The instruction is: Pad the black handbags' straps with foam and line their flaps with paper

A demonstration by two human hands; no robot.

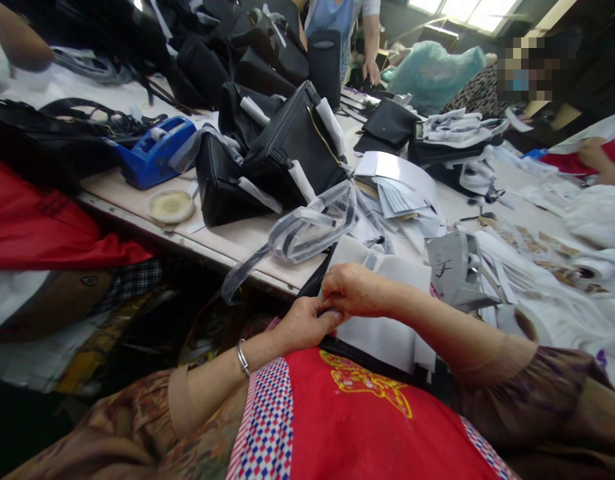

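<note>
A black bag [314, 283] rests against my apron at the table's front edge, largely covered by white paper [377, 340]. My left hand [307, 322], with a silver bangle at its wrist, is closed at the bag's left side, thumb pressed over the edge. Directly above and touching it, my right hand [355, 290] is closed in a pinch with its knuckles up. What lies between the right fingertips is hidden. Just beyond the hands is a strap wrapped in clear plastic [307, 230], one end hanging over the table edge.
Black handbags [292, 147] with wrapped handles stand ahead. Left of them are a blue tape dispenser [157, 150] and a round dish [171, 205]. White sheets [400, 180], a grey metal holder [452, 270] and white rolls [522, 325] lie right. Co-workers [337, 27] are across the table.
</note>
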